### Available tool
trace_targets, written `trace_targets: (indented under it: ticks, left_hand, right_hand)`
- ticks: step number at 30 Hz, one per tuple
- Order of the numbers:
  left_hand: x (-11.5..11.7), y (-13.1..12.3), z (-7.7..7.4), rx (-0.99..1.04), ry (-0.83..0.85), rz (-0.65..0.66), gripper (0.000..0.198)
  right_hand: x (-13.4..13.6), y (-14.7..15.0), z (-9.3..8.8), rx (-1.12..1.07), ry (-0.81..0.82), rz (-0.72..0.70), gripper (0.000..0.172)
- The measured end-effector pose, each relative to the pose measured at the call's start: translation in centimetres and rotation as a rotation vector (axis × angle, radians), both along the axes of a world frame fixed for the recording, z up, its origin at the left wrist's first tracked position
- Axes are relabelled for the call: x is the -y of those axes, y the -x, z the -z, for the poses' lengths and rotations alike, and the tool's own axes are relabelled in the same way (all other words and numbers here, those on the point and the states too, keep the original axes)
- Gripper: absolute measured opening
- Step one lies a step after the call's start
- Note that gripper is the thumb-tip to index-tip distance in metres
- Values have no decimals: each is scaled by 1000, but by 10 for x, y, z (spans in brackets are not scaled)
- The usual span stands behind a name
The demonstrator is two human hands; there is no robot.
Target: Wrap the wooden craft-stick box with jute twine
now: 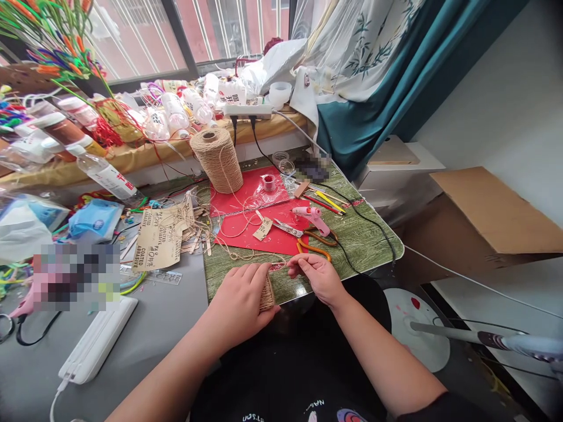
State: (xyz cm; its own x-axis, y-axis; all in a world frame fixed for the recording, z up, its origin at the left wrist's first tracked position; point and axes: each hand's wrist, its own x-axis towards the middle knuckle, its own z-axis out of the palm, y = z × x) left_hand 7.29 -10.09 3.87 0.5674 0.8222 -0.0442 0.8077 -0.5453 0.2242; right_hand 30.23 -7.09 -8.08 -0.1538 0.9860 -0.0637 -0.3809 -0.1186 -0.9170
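My left hand (240,302) is wrapped round a small object covered in wound jute twine (267,295), at the near edge of the green wood-grain board (365,234). My right hand (319,275) pinches the loose strand of twine (281,265) just to the right of that object. The strand runs back over the red mat (246,196) to a big cone of jute twine (217,159) standing upright at the board's far left. A pink glue gun (312,218) and orange-handled scissors (314,240) lie on the mat just beyond my right hand.
Sandpaper sheets (158,237) and wooden sticks lie left of the board. Plastic bottles (105,173) and coloured pipe cleaners crowd the window ledge, with a white power strip (247,109). A white device (99,340) sits on the grey table at left. A cardboard box (484,217) stands right.
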Motion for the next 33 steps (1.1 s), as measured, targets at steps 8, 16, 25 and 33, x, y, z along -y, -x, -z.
trace_targets:
  ticks: [8,16,25,33]
  left_hand:
    - [0,-1,0,-2,2,-2,70]
    - [0,-1,-2,5,-11,0,68]
    - [0,0,0,1,-4,-3,69]
    - [0,0,-1,8,-13,-3,68]
  right_hand:
    - [0,-2,-8,-22,3,-24,20]
    - [-2,0,-1,-63,60,-22,25]
    - [-5,-2,-3,9,-63,-7,14]
    - [-4,2,1,-110,104,17,32]
